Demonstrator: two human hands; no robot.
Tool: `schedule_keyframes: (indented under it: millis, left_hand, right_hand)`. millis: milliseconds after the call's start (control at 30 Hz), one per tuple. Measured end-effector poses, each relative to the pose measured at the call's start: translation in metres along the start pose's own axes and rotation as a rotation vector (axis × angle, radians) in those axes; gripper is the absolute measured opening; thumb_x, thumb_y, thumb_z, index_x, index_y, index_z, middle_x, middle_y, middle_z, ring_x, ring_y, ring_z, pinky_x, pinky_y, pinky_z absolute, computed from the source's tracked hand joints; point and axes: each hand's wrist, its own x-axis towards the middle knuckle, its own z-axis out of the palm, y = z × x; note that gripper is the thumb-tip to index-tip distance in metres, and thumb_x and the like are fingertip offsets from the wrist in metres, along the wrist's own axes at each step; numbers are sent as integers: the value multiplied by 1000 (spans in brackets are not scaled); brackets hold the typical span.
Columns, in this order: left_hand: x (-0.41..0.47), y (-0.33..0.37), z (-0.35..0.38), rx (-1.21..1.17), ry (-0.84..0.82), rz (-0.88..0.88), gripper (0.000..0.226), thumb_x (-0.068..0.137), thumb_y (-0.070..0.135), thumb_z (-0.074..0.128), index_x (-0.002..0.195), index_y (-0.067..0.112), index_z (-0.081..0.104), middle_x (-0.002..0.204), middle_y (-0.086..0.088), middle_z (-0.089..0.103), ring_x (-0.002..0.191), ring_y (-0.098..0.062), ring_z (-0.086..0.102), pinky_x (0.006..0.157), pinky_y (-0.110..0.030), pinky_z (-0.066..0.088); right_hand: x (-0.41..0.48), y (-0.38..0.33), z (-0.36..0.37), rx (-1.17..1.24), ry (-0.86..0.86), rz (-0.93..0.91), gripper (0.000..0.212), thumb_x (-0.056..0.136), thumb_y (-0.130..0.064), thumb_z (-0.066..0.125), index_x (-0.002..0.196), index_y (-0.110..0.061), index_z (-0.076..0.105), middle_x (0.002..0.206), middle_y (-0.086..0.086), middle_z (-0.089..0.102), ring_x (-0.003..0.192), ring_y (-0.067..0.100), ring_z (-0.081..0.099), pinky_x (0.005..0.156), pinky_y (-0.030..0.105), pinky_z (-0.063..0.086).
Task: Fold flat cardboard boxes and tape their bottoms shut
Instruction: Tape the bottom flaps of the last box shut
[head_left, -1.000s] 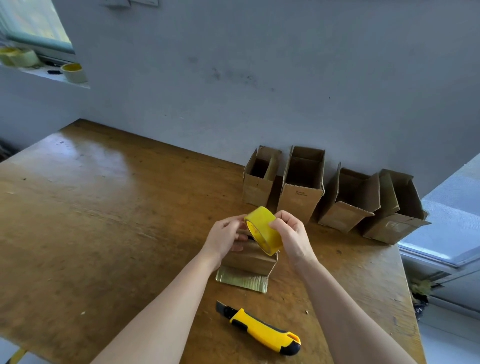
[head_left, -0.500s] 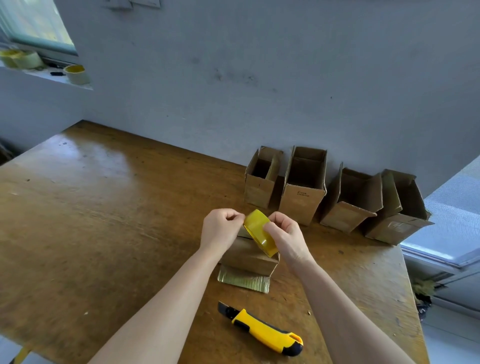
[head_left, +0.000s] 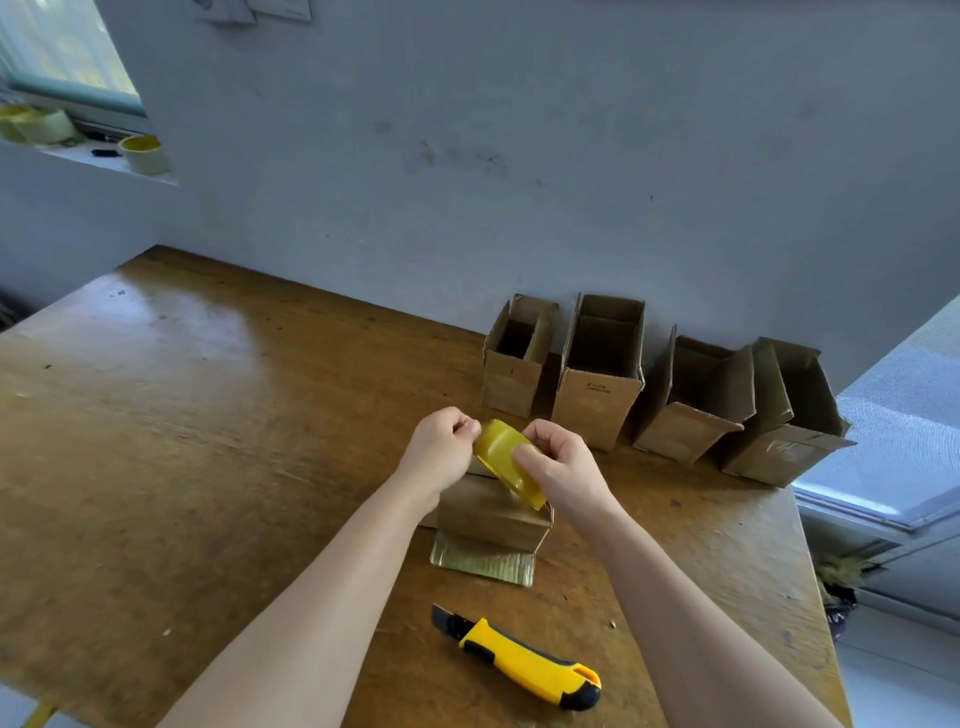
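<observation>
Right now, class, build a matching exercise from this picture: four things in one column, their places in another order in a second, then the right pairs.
1 tape roll
2 knife
3 open boxes
4 spare rolls

A on the window ledge
B lying on the table, nearest the person
C held by the left hand and right hand
D lined up along the wall

Pairs: 1-C, 2-B, 3-D, 4-A

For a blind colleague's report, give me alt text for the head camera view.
The left hand and right hand hold a yellow tape roll over a cardboard box on a wooden table. A yellow utility knife lies nearer; four open boxes line the wall.
</observation>
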Motion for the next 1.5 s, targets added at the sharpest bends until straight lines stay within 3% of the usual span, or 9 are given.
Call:
schedule_keyframes:
  millis: [100,367,567,700,833,1067,1233,1367,1500]
  left_hand:
    - [0,-4,-8,-234,-83,-103,26,97,30,51,77,16,58,79,-3,58,76,-15,54,67,-30,41]
    - [5,-24,9,-299,15,-128,24,95,27,56,76,13,53,79,-7,58,76,-19,53,68,-34,43]
    - [7,-34,22,-26,145,-19,23,96,21,52,74,17,49,84,-2,61,71,-9,53,54,-21,36]
    - [0,-35,31,119,209,90,24,96,20,52,73,17,46,83,-1,61,67,-9,54,51,-17,37]
    - [-3,-41,31,58,228,75,18,97,17,49,79,12,51,85,-4,62,75,-15,58,57,-23,46]
    - [-9,-44,35,102,223,132,24,97,16,49,74,19,45,76,1,57,67,-9,54,51,-15,38]
    - [-5,-44,27,66,307,71,26,96,18,51,72,19,43,70,3,49,61,-8,46,48,-14,31]
    - [-3,-49,30,-46,320,15,20,96,17,50,77,14,47,76,-4,53,66,-13,49,54,-21,37]
    - [-5,-58,32,-195,401,-61,19,96,17,50,77,13,47,77,-7,54,69,-16,52,57,-23,40]
  right_hand:
    - [1,-2,2,-32,-27,-9,12,87,-22,62,83,-11,62,75,3,58,70,11,54,60,23,45]
    - [3,-9,-10,-86,-63,11,12,85,-22,66,79,-12,65,71,0,59,69,12,53,61,29,44]
    - [10,-24,-19,-408,-169,-77,11,88,-34,67,87,-23,62,83,-7,60,78,9,57,59,17,44]
    - [17,-25,-17,-513,-78,-79,23,87,-46,63,85,-23,65,84,-6,63,75,10,57,56,18,43]
    - [16,-12,-21,-482,-106,-36,33,88,-52,60,83,-21,68,80,-5,65,77,12,60,62,26,50]
    - [15,-11,-15,-651,-28,-114,34,87,-63,51,85,-31,63,76,-12,61,68,7,58,51,18,40]
    - [15,-4,-25,-933,84,-111,46,84,-66,52,88,-24,70,75,-10,61,65,6,57,49,17,40]
    - [17,-2,-31,-902,107,-95,54,84,-73,44,98,-27,69,82,-11,58,71,8,54,49,18,31]
    - [20,-3,-19,-870,112,-75,51,86,-69,46,98,-25,70,77,-10,58,68,8,55,49,18,34]
